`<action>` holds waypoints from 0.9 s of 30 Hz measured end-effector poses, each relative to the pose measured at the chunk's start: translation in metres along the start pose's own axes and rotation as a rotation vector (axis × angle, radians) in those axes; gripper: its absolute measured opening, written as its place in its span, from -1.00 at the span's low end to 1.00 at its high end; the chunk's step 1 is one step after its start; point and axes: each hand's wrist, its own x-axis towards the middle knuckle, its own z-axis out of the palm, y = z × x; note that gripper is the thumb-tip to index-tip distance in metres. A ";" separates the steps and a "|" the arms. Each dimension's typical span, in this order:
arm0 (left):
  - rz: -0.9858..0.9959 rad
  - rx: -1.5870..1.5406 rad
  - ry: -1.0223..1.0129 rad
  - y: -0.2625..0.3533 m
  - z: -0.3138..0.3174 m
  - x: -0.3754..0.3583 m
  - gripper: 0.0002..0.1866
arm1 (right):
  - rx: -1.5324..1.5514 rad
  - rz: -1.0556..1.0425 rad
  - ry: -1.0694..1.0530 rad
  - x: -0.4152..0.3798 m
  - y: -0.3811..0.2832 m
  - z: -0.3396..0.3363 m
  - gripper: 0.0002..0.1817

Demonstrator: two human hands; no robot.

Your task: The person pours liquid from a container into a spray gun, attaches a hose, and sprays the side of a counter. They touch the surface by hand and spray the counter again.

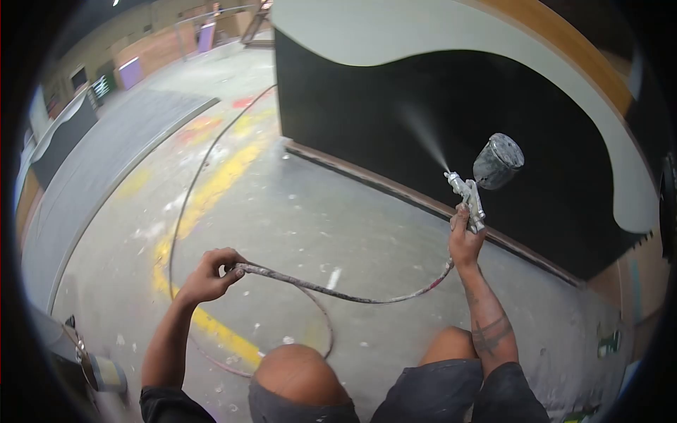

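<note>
My right hand (467, 238) is wrapped round the handle of a spray gun (467, 196) with a paint-spattered cup (498, 162) on top. A pale mist fans out from its nozzle toward a large black panel (360, 113) with a wavy white upper border (331, 32). From the gun's handle an air hose (352, 299) sags across to my left hand (214, 273), whose fingers are closed round it. Beyond that hand the hose loops down over the floor and runs off to the back. Part of the gun's trigger is hidden by my fingers.
The concrete floor (282, 211) is marked with paint stains and a yellow line (218, 194). A long grey panel (120, 162) lies at the left, with another dark wavy-edged panel (63, 137) beyond. A wooden strip (367, 176) runs along the black panel's base. My bent knees are below.
</note>
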 end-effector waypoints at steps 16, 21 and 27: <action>-0.191 -0.343 0.427 -0.109 -0.098 -0.104 -0.83 | 0.074 -0.181 -0.229 0.010 -0.038 0.403 -0.64; -0.189 -0.426 0.562 -0.117 -0.092 -0.108 -0.81 | 0.174 -0.298 -0.311 0.001 -0.044 0.439 -0.62; -0.162 -0.326 0.460 -0.115 -0.084 -0.074 -0.84 | 0.077 -0.273 -0.199 -0.013 -0.021 0.390 -0.70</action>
